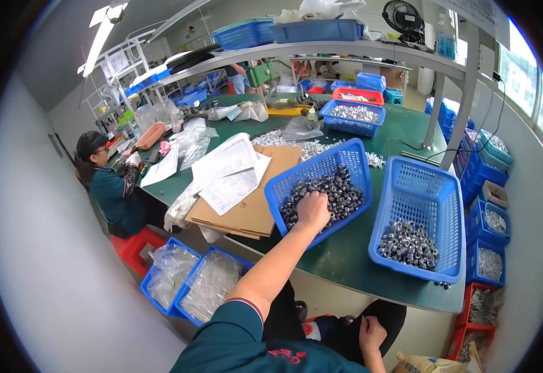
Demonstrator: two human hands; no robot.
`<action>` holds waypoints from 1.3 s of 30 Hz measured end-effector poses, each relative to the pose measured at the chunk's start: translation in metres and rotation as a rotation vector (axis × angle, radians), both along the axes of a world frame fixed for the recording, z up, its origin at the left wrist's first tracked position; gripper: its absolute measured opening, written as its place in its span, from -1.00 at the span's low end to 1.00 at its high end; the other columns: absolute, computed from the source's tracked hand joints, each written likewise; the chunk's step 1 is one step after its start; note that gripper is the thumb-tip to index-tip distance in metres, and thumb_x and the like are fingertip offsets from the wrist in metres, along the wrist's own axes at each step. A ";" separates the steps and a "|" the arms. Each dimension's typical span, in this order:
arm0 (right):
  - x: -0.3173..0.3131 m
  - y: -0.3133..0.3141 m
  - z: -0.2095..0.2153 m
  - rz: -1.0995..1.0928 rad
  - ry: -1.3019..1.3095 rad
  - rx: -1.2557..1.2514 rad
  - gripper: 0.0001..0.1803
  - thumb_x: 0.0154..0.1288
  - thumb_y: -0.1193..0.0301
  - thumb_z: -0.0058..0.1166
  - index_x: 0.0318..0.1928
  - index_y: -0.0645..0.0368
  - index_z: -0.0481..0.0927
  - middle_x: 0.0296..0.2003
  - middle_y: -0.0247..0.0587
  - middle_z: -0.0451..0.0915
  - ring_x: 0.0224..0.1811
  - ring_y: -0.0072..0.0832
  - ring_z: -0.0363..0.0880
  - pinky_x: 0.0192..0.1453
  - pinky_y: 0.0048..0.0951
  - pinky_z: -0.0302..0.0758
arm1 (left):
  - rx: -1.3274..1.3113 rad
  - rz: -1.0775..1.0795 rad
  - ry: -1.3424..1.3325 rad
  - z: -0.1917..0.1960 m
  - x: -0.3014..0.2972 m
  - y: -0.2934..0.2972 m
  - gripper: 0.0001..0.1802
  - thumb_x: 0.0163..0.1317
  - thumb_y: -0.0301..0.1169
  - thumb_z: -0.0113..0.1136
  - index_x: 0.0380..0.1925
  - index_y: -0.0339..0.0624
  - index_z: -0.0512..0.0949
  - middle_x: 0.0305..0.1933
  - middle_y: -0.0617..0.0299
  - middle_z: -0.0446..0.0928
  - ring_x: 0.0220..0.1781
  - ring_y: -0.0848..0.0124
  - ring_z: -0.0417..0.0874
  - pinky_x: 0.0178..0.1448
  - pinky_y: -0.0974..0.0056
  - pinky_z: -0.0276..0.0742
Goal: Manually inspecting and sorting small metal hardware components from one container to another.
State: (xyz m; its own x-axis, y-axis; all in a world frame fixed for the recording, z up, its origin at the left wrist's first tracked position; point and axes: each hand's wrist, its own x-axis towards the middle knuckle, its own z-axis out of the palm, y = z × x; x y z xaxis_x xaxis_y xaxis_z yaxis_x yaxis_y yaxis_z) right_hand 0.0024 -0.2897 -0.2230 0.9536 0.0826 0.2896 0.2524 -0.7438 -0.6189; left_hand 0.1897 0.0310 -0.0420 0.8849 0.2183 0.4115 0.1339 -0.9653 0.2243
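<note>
My left hand (313, 212) is down in a tilted blue plastic basket (353, 155), on a heap of small dark metal nuts (345, 194). Its fingers curl in among the nuts, with the tips hidden. Close to the right of it, a second blue basket (423, 180) holds a smaller pile of shiny dark nuts (408, 242) at its near end. Low over my lap is my right hand (372, 336), its fingers curled in; whether anything is inside them cannot be made out.
Cardboard sheets (271, 171) with papers (231, 174) lie left of the basket. Silver parts (308, 148) are spread behind it. A shelf (321, 50) crosses above the green table (340, 261). Blue trays (212, 283) stand low left. A person (116, 186) sits working at the far left.
</note>
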 end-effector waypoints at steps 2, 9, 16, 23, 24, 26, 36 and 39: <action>-0.004 -0.001 0.002 -0.002 0.001 0.000 -0.89 0.21 0.33 0.16 -0.36 0.08 0.57 -0.53 -0.08 0.60 -0.47 -0.09 0.60 -0.40 -0.17 0.49 | -0.015 -0.004 -0.022 -0.004 -0.003 0.003 -0.88 0.05 -0.53 0.10 -0.38 -0.21 0.58 -0.20 0.05 0.59 -0.06 0.11 0.59 0.00 0.10 0.56; -0.003 -0.002 -0.001 -0.011 -0.041 -0.024 -0.88 0.21 0.34 0.18 -0.38 0.07 0.55 -0.55 -0.10 0.58 -0.48 -0.10 0.60 -0.42 -0.16 0.48 | -0.025 0.025 -0.099 0.001 -0.003 0.000 -0.91 0.11 -0.53 0.10 -0.38 -0.21 0.56 -0.24 0.05 0.59 -0.08 0.10 0.60 -0.03 0.08 0.56; -0.002 0.001 0.007 -0.003 -0.024 -0.030 -0.91 0.19 0.36 0.15 -0.37 0.06 0.53 -0.59 -0.13 0.56 -0.52 -0.13 0.58 -0.42 -0.14 0.48 | -1.374 -0.395 -0.117 0.022 -0.049 -0.014 -0.84 0.32 -0.49 0.13 -0.13 -0.31 0.52 -0.20 0.12 0.63 -0.21 0.41 0.67 -0.15 0.35 0.60; -0.003 0.001 0.012 -0.020 -0.044 -0.005 -0.91 0.15 0.40 0.19 -0.38 0.05 0.53 -0.58 -0.14 0.55 -0.52 -0.13 0.57 -0.44 -0.17 0.47 | -1.987 -0.461 0.196 -0.001 -0.120 -0.040 -0.77 0.35 -0.46 0.08 -0.04 -0.28 0.53 -0.19 0.06 0.64 -0.23 0.33 0.70 -0.19 0.32 0.64; -0.004 0.002 0.013 -0.028 -0.028 -0.004 -0.91 0.15 0.40 0.19 -0.38 0.05 0.53 -0.58 -0.14 0.55 -0.52 -0.13 0.57 -0.44 -0.17 0.47 | -1.979 -0.447 0.217 -0.007 -0.121 -0.042 -0.78 0.35 -0.46 0.08 -0.05 -0.28 0.53 -0.19 0.07 0.64 -0.22 0.34 0.69 -0.17 0.32 0.63; -0.004 0.003 0.015 -0.019 -0.058 -0.013 -0.92 0.14 0.40 0.19 -0.39 0.07 0.55 -0.58 -0.14 0.55 -0.51 -0.14 0.57 -0.44 -0.19 0.47 | -1.983 -0.409 0.205 -0.018 -0.118 -0.044 -0.79 0.36 -0.45 0.07 -0.05 -0.27 0.53 -0.17 0.07 0.63 -0.20 0.35 0.68 -0.13 0.32 0.61; -0.009 0.008 0.025 0.025 -0.059 -0.012 -0.92 0.14 0.43 0.18 -0.38 0.10 0.54 -0.57 -0.14 0.56 -0.51 -0.15 0.57 -0.43 -0.23 0.47 | -2.090 -0.452 0.129 -0.048 -0.118 -0.039 -0.79 0.37 -0.46 0.06 -0.05 -0.24 0.55 -0.18 0.13 0.62 -0.24 0.40 0.62 -0.13 0.33 0.58; -0.006 0.012 0.022 0.015 -0.077 -0.023 -0.92 0.14 0.43 0.18 -0.38 0.10 0.54 -0.57 -0.14 0.55 -0.52 -0.15 0.57 -0.44 -0.22 0.47 | -2.099 -0.485 0.079 -0.052 -0.116 -0.040 -0.80 0.38 -0.47 0.05 -0.05 -0.25 0.55 -0.19 0.11 0.62 -0.26 0.40 0.62 -0.14 0.32 0.57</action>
State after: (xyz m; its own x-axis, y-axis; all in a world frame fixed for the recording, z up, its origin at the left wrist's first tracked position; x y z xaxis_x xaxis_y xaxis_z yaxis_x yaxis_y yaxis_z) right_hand -0.0038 -0.2777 -0.2008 0.9271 0.1039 0.3602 0.3098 -0.7532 -0.5803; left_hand 0.0737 -0.0088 -0.0939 0.9949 -0.0061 -0.1008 0.0782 0.6778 0.7310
